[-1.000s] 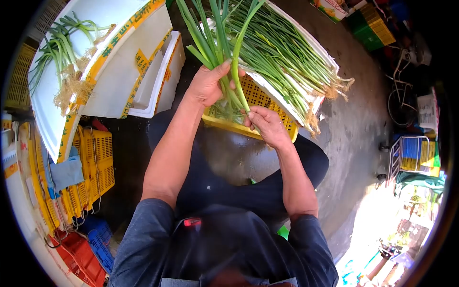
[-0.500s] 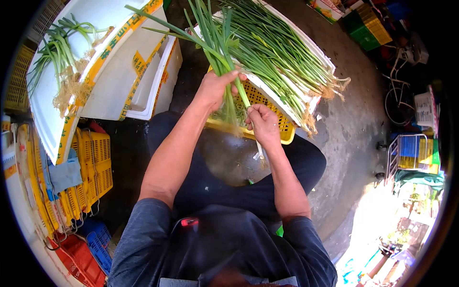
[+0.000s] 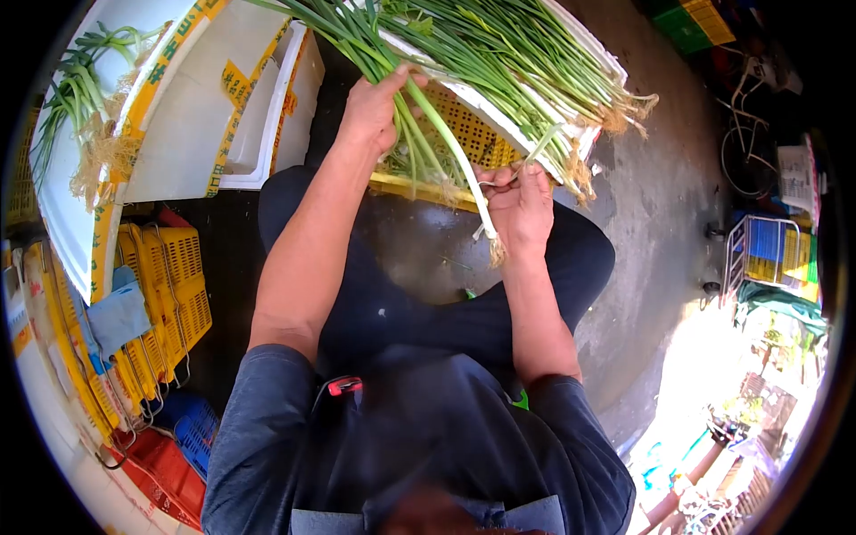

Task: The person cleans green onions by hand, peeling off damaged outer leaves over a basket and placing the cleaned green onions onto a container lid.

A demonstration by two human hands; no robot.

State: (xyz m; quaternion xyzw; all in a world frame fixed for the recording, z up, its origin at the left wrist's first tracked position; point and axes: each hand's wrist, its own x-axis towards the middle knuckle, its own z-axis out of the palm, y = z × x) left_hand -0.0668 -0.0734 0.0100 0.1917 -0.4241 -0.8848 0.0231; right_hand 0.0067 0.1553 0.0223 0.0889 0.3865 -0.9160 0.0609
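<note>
My left hand (image 3: 373,114) is wrapped round a few scallions (image 3: 456,156), whose green tops point up and away and whose white, rooted end hangs toward my lap. Beside that white end, my right hand (image 3: 522,209) pinches a thin pale green leaf strip (image 3: 542,143). Below both hands a yellow plastic crate (image 3: 419,185) holds loose green trimmings. Across its far side rests a white foam box lid (image 3: 464,94), piled with a thick heap of scallions (image 3: 535,80), roots to the right.
To the left, another foam lid (image 3: 58,187) carries a small bunch of scallions (image 3: 89,116), near stacked foam boxes (image 3: 294,116). Yellow crates (image 3: 183,267) stand at lower left. A metal cart (image 3: 767,250) and a bicycle (image 3: 749,160) are on the right.
My right hand has moved off the scallion stem to the right and now pinches a leaf strip. My left hand has shifted left, and the stem's white end shows more.
</note>
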